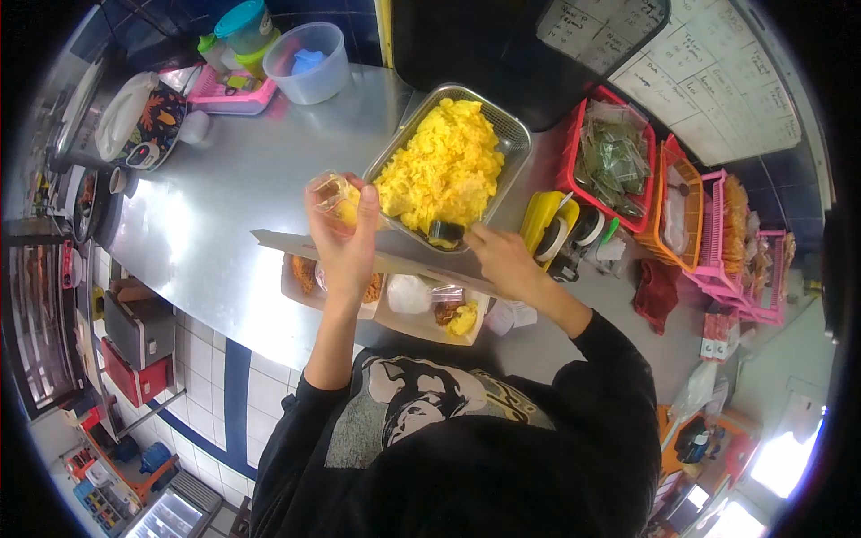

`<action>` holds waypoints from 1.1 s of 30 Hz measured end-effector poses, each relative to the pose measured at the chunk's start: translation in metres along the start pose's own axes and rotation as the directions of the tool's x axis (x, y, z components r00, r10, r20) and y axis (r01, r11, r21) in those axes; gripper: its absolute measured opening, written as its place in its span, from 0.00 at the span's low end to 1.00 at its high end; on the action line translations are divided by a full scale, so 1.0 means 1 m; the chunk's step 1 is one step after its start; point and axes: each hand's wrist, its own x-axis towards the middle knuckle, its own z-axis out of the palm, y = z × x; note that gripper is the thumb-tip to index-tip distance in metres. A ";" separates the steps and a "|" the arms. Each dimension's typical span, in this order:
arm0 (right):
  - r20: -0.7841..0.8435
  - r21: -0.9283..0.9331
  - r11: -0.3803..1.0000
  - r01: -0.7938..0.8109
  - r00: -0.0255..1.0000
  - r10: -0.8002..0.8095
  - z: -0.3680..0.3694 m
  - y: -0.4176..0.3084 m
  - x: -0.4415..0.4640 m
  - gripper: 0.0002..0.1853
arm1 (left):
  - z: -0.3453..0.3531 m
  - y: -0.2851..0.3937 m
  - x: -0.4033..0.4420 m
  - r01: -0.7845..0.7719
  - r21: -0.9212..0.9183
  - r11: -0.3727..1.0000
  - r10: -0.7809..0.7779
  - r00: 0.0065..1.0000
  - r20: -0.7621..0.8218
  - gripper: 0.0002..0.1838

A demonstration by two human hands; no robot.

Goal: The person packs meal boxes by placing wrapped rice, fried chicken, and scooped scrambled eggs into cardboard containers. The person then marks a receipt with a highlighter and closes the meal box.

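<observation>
Scrambled egg (448, 161), bright yellow, is heaped in a perforated metal tray (513, 133). My left hand (345, 238) is closed around a small clear plastic cup (334, 193) with some yellow in it, beside the tray's left edge. At the tray's near corner, my right hand (507, 262) grips a black serving utensil (446, 232) that touches the egg; its exact kind is hard to make out. Below my hands are open paper food boxes (387, 314) with fried food, a white wrapped bundle (409, 293) and some egg (463, 318). A raised box lid (421, 267) partly hides them.
A yellow tape dispenser (545, 224) stands right of the tray. Beyond it are a red basket of packets (614, 152), an orange basket (674, 202) and pink racks (717, 242). A clear tub (311, 67) and a patterned pot (148, 121) are at the back left.
</observation>
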 end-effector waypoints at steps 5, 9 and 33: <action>-0.200 -0.003 0.995 -0.100 0.975 0.098 0.010 0.013 0.014 0.15 | 0.000 -0.005 -0.001 -0.010 -0.056 0.998 0.012 0.999 0.037 0.19; -0.273 -0.274 0.962 0.003 0.959 -0.080 0.030 0.012 0.018 0.11 | -0.003 -0.006 -0.001 -0.004 -0.030 1.000 0.005 0.999 0.042 0.18; 0.313 0.786 0.380 -0.489 0.843 0.438 0.014 0.052 0.010 0.12 | -0.003 0.000 -0.004 -0.036 0.013 0.999 0.034 0.995 0.096 0.19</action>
